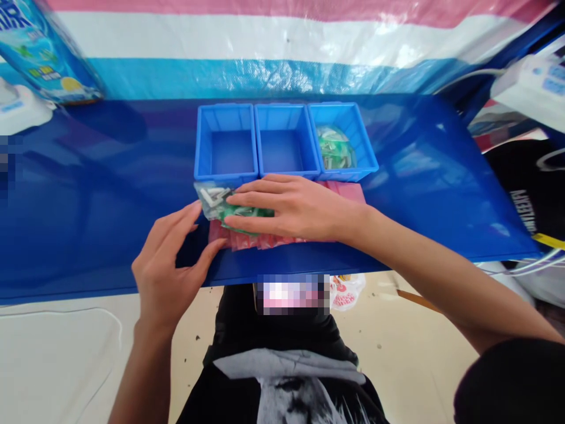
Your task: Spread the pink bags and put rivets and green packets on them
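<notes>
Blue table (97,218) | three blue bins (285,150) | pink plastic (348,191) in front | printed pouch (53,56), back left

- A dark blue table (132,235) with a smooth, glossy top, running wide from left to right
- Behind the table, a shiny striped sheet (247,35) standing like a wall — pink highest, white in the middle, light blue lowest
- Bright glare on the sheet behind the table's right half
- A dim shadow on the table's back left part
- Beyond the table's back right corner, a slanting dark blue band (512,50), blurred
- Below the table's front edge, a cream floor (379,341) with scattered dark specks
- Below the table's left end, a whiter surface (53,359) — what it is, unclear
</notes>
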Tool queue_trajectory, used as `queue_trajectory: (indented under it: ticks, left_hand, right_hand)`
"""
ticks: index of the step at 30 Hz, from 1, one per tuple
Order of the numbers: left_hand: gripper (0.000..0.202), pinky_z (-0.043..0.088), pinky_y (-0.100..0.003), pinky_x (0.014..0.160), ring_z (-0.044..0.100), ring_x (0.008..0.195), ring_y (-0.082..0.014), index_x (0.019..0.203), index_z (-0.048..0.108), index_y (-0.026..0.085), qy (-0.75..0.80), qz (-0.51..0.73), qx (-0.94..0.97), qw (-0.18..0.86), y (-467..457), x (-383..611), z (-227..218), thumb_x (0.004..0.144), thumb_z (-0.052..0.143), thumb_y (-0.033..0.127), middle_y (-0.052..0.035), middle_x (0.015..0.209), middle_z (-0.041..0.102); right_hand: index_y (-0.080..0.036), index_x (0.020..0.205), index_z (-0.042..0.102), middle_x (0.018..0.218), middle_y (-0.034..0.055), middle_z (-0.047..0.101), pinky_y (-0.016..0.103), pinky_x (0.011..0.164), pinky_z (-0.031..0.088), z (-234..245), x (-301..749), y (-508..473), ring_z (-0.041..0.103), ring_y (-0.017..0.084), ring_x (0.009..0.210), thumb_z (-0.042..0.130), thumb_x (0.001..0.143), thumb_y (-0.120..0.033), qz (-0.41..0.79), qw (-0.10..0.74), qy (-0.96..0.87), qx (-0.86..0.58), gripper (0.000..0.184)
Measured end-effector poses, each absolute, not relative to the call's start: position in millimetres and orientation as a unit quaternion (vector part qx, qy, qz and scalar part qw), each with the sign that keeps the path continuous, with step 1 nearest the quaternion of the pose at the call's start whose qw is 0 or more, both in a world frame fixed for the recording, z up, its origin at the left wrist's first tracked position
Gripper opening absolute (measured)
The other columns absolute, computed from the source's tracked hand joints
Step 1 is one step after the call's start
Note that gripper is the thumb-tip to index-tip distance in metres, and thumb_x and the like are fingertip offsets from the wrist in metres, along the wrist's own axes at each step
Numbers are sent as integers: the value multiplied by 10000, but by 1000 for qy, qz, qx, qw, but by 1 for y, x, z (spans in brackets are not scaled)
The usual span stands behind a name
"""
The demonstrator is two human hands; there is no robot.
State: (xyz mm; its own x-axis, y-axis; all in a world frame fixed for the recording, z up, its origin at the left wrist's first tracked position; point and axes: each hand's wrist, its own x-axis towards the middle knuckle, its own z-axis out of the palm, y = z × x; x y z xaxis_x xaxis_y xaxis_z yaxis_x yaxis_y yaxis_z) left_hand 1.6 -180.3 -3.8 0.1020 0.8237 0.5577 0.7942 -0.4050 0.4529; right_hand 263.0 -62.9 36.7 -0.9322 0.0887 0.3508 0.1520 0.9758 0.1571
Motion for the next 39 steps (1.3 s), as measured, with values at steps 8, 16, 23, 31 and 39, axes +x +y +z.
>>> queue_trajectory:
  ticks: [8, 16, 23, 31, 39]
  left_hand:
    - [614, 630, -480, 1152, 711, 1324, -288, 1491, 652, 271, 511, 374, 774, 14, -167, 12, 0, 923, 845, 144, -83, 1483, 692]
    - [434, 662, -461, 1043, 764, 1198, -264, 1279, 772, 213, 470, 387, 793, -19, -160, 15, -1, 908, 783, -12, -67, 1265, 802]
    - [442, 656, -403, 1071, 757, 1237, -225, 1277, 766, 205, 434, 393, 811, 0, -160, 30, 9, 917, 747, -52, -53, 1275, 802]
    - [411, 597, -405, 1236, 668, 1420, -223, 1382, 705, 166, 372, 365, 852, 46, -145, 58, 17, 990, 714, 39, -86, 1439, 726]
    - [425, 566, -509, 1284, 542, 1552, -277, 1459, 621, 152, 333, 324, 883, 71, -138, 67, 16, 1039, 668, 110, -135, 1562, 631]
  right_hand:
    - [-163, 1435, 632, 1482, 147, 705, 477, 1140, 596, 40, 302, -66, 610, 282, 1490, 584, 1108, -158, -62, 199, -974, -88, 331]
    - [-184, 1399, 640, 1346, 143, 762, 404, 972, 651, 44, 334, -84, 750, 248, 1240, 664, 1044, -97, -106, 218, -958, -155, 366]
    - [-171, 1448, 629, 1351, 139, 771, 433, 1025, 630, 42, 350, -88, 736, 266, 1293, 632, 1050, -84, -57, 265, -943, -191, 408]
    - [-220, 1482, 613, 1265, 125, 754, 377, 932, 604, 39, 352, -94, 731, 243, 1162, 670, 1037, -122, -135, 235, -936, -224, 460]
    - [-271, 1315, 732, 1125, 70, 816, 403, 792, 631, 38, 398, -98, 769, 255, 1006, 707, 991, -135, -107, 256, -924, -264, 353]
